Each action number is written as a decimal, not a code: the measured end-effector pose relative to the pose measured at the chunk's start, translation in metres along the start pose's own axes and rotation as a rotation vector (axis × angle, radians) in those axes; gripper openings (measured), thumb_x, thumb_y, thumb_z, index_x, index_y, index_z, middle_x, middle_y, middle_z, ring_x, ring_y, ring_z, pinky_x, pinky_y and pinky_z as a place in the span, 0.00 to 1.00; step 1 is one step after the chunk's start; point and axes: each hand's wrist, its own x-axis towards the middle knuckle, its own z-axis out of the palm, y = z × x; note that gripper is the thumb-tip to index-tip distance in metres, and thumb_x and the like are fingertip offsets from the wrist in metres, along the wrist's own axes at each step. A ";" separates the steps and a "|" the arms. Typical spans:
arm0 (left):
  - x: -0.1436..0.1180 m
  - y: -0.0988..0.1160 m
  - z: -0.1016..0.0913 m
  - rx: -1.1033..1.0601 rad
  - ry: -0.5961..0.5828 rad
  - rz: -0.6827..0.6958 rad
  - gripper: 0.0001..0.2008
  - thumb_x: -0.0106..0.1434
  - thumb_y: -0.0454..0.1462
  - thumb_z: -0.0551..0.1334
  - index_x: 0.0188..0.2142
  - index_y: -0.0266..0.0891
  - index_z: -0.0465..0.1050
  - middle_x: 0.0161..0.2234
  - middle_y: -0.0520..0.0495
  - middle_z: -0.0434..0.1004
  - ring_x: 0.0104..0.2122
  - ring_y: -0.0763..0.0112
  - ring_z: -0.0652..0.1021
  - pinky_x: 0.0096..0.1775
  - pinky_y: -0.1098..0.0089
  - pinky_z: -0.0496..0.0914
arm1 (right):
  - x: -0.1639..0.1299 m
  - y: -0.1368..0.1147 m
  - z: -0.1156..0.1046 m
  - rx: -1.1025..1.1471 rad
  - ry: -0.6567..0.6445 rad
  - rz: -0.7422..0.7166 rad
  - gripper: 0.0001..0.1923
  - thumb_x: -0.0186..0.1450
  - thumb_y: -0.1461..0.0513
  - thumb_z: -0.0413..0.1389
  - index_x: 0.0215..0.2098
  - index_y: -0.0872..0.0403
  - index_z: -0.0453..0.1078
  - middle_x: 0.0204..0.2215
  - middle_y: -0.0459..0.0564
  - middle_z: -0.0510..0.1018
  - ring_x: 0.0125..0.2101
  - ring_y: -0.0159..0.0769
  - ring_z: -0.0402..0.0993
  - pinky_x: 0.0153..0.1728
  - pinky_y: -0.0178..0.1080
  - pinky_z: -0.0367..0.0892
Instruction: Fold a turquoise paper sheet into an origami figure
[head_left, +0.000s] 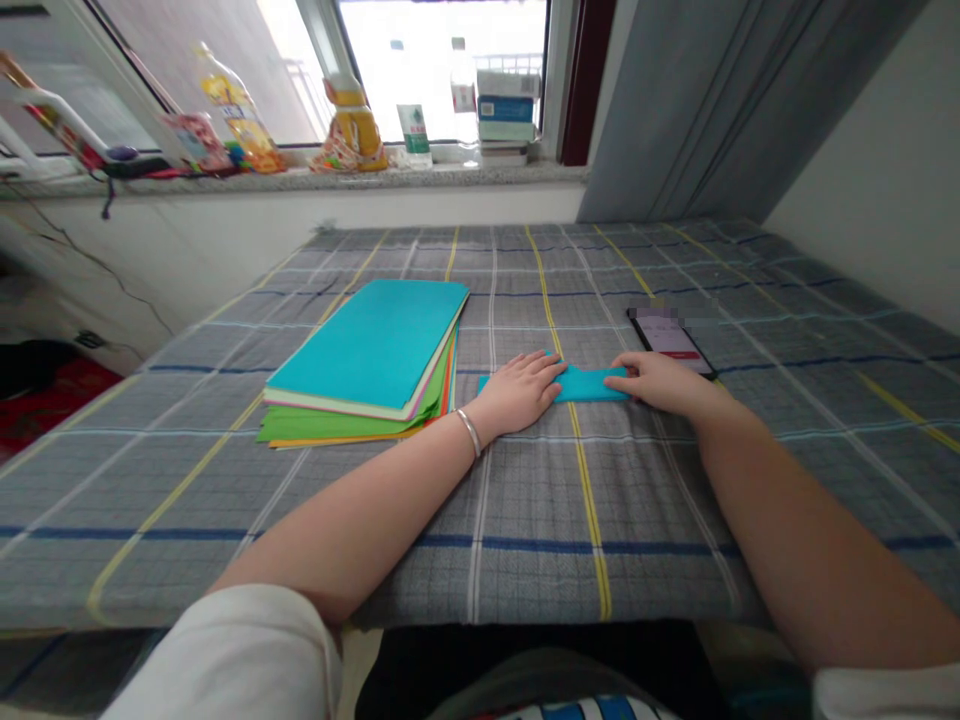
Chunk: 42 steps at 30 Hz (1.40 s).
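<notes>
A folded strip of blue paper (589, 384) lies crosswise on the plaid cloth. My left hand (521, 390), with a silver bangle at the wrist, rests flat on its left part, fingers stretched out and covering much of it. At the strip's right end, my right hand (651, 380) pinches the paper between thumb and fingers. To the left of my left hand sits a stack of coloured paper (367, 345), blue on top, with green, orange and other sheets showing below.
A phone (675, 342) with a lit screen lies just beyond my right hand. Bottles, a white-green tube (414, 135) and stacked boxes (506, 115) stand on the windowsill (450, 178) at the back. The cloth-covered surface (375, 540) ends close to my body.
</notes>
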 end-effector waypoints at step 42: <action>0.004 0.002 0.004 0.023 -0.020 -0.041 0.24 0.74 0.43 0.45 0.66 0.38 0.56 0.67 0.43 0.56 0.67 0.59 0.56 0.65 0.55 0.52 | 0.002 -0.043 0.046 -0.212 0.202 -0.236 0.13 0.62 0.52 0.58 0.40 0.51 0.69 0.45 0.56 0.75 0.48 0.50 0.68 0.49 0.49 0.63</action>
